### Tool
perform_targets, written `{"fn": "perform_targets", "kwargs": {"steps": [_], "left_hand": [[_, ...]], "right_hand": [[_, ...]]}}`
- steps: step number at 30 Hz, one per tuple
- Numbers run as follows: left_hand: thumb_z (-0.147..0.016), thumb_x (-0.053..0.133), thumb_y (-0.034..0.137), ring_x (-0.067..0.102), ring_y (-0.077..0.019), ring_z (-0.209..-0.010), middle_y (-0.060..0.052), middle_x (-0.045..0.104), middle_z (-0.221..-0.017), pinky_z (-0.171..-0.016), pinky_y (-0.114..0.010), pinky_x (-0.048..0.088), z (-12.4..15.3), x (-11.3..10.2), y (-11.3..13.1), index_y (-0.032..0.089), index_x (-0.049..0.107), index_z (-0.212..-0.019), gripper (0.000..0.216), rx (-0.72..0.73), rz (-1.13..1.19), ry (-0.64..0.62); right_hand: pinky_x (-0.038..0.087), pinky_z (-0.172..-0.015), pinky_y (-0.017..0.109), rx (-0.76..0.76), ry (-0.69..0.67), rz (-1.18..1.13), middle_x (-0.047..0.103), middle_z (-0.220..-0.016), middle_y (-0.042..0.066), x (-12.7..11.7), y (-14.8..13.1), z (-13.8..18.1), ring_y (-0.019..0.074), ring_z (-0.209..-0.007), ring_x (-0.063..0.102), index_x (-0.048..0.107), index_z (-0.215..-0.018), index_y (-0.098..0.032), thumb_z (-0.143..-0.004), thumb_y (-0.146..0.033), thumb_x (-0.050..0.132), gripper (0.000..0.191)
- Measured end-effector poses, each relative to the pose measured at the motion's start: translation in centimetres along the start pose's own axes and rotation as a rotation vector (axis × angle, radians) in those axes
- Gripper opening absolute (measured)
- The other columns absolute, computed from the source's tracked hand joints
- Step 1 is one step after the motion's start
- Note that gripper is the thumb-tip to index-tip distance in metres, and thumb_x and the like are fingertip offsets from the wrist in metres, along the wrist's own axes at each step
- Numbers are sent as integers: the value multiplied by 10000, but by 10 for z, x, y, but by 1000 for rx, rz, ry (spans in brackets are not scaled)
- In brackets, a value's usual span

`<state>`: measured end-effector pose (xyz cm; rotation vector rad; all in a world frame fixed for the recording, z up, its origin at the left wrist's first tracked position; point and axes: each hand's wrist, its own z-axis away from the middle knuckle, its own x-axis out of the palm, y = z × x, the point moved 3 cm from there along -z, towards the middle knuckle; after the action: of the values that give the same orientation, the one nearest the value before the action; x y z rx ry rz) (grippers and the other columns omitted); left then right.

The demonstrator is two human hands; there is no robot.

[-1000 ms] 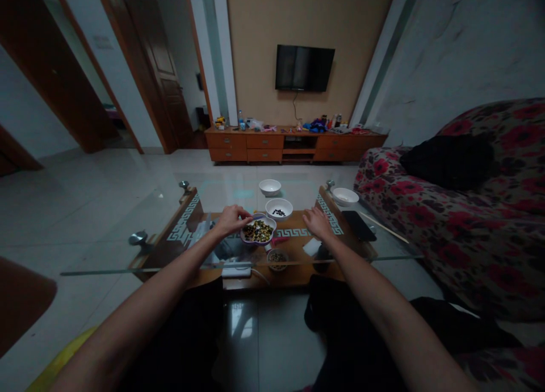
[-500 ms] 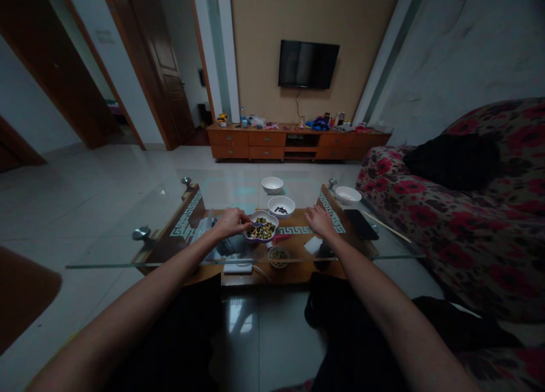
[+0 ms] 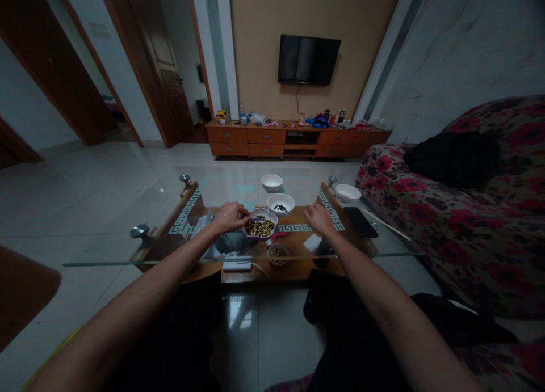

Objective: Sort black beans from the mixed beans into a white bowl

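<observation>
My left hand [image 3: 231,216] is at the left rim of a flower-shaped bowl [image 3: 260,237] filled with mixed yellow, green and black beans. Its fingertips are pinched together over the beans, on a small bluish thing [image 3: 256,219] too indistinct to name. Just behind stands a white bowl [image 3: 281,197] with several black beans [image 3: 280,207] inside. To the right, my right hand [image 3: 318,217] rests at the glass tabletop with its fingers stretched out and holds nothing.
Another white bowl [image 3: 271,182] stands farther back on the glass table [image 3: 162,250], and one more white bowl [image 3: 348,193] is at the right. Beside it lie a black phone [image 3: 360,222] and a thin stick [image 3: 385,224]. A small bowl [image 3: 278,256] and white box [image 3: 237,265] show below the glass.
My left fingers have shifted slightly back toward the bowl's left rim, and the bluish thing with them. My right hand keeps its place. The whole view has tilted a little.
</observation>
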<state>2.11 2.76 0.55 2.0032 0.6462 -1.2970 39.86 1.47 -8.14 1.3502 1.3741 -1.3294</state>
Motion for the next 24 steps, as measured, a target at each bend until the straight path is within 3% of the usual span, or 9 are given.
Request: {"fn": "perform_targets", "kwargs": {"steps": [8, 14, 24], "left_hand": [[-886, 660, 405, 668, -276, -896, -81, 797, -889, -871, -395, 421, 5, -19, -3, 248, 862, -906, 256, 16, -73, -28], [-864, 673, 364, 656, -281, -910, -80, 799, -896, -892, -396, 404, 5, -15, 0, 260, 856, -885, 211, 31, -107, -104], [-886, 658, 391, 669, -272, -854, -93, 802, -858, -844, -393, 396, 1, 1, 11, 279, 864, -904, 235, 25, -114, -130]], "right_hand": [[243, -1293, 497, -3, -2, -2, 464, -1671, 161, 1, 2, 0, 305, -1567, 380, 556, -1572, -178, -1101, -455, 376, 576], [243, -1293, 506, -7, 5, -5, 469, -1668, 163, 1, 1, 0, 304, -1565, 386, 563, -1567, -179, -1102, -454, 376, 571], [254, -1291, 488, -1, -4, -5, 475, -1663, 160, -4, -1, 2, 296, -1562, 391, 564, -1567, -182, -1103, -454, 389, 565]]}}
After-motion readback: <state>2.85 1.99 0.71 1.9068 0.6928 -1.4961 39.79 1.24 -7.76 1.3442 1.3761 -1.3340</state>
